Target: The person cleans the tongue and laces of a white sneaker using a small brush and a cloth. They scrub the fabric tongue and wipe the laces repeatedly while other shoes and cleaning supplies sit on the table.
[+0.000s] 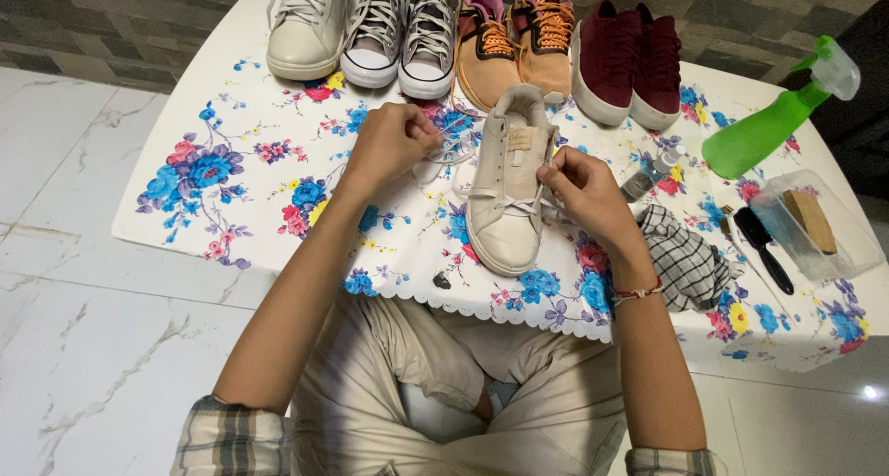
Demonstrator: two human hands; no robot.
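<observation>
Here the beige sneaker [507,198] lay toe toward the person on the floral tablecloth [231,175], near the front edge of the low table. The left hand [389,143] was pinched closed on a loop of white shoelace [451,153] drawn out to the shoe's side, and the right hand [579,184] pinched the lace at the eyelets on the other side of the tongue. The lace looked thin, limp and light, likely to slip unless gripped near its end; the shoe seemed light but firm in the sole, best steadied by its side wall. Behind stood a row of other shoes [482,31]; to the right lay a checked cloth [685,263], a black brush [764,244] and a green spray bottle [773,115].
</observation>
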